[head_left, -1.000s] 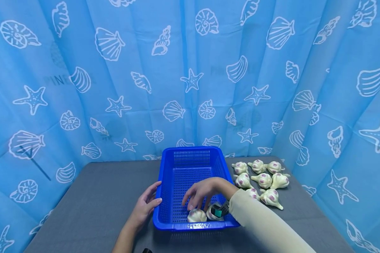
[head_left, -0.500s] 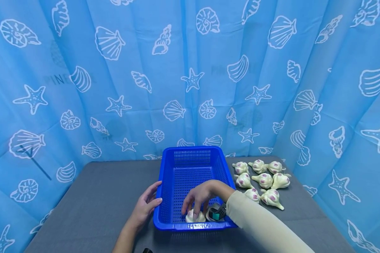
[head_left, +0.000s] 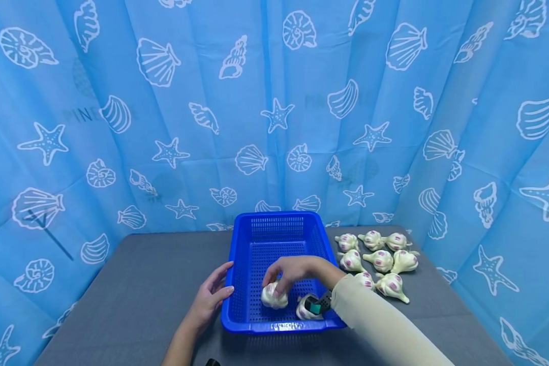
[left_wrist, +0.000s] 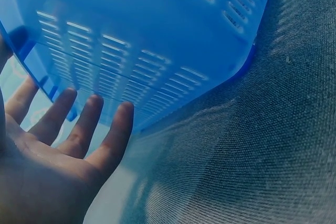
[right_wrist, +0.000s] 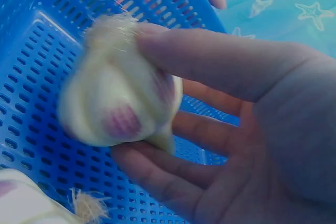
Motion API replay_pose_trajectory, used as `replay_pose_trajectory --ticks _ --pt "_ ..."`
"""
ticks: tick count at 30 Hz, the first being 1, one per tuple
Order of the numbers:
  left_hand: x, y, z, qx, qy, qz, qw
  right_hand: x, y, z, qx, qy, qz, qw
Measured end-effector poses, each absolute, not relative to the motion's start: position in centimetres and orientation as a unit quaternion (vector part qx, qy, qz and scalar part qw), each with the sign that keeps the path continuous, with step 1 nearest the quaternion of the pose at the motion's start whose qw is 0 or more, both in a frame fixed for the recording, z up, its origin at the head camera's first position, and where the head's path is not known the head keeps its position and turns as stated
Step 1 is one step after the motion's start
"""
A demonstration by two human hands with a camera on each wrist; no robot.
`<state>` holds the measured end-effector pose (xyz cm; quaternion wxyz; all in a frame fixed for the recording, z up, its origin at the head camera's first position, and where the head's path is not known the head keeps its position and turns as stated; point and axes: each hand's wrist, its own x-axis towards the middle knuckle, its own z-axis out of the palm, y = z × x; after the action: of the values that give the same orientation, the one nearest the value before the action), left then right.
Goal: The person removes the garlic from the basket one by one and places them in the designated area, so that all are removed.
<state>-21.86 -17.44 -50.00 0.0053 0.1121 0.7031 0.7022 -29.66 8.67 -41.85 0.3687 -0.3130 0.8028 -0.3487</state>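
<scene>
In the head view, my right hand (head_left: 293, 272) pinches a garlic bulb (head_left: 273, 296) inside the blue plastic basket (head_left: 226, 325). Seen from the right wrist, the thumb presses near the bulb's root tuft and the fingers support it from the other side; this garlic bulb (right_wrist: 113, 98) is whitish with purple patches. A second garlic bulb (head_left: 307, 308) lies in the basket's near right corner, partly behind the wrist strap. My left hand (head_left: 212, 292) touches the basket's left side. Fairly straight, spread fingers (left_wrist: 86, 124) rest against the slotted outer wall in the left wrist view.
Several garlic bulbs (head_left: 380, 261) lie grouped on the grey cloth-covered table (head_left: 174, 264), right of the basket. A blue curtain (head_left: 274, 127) with white shell prints hangs behind and at both sides. A small black object (head_left: 212, 362) shows at the bottom edge.
My right hand has reached down to the garlic bulb near the basket's front wall, gripped it and moved it slightly up and left. The left hand has stayed in place.
</scene>
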Motion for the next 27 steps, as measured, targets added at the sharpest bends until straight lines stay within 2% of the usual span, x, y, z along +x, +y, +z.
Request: replay_pose_trajectory --ticks 19,27 --pt "-21.9 -17.4 -50.0 0.109 0.698 0.708 0.006 -30.5 10.4 -41.5 -0.244 0.822 -0.482 0.182" --pt "-22.0 -17.4 -50.0 0.108 0.698 0.708 0.009 -30.7 11.5 -41.5 -0.221 0.813 -0.52 0.14"
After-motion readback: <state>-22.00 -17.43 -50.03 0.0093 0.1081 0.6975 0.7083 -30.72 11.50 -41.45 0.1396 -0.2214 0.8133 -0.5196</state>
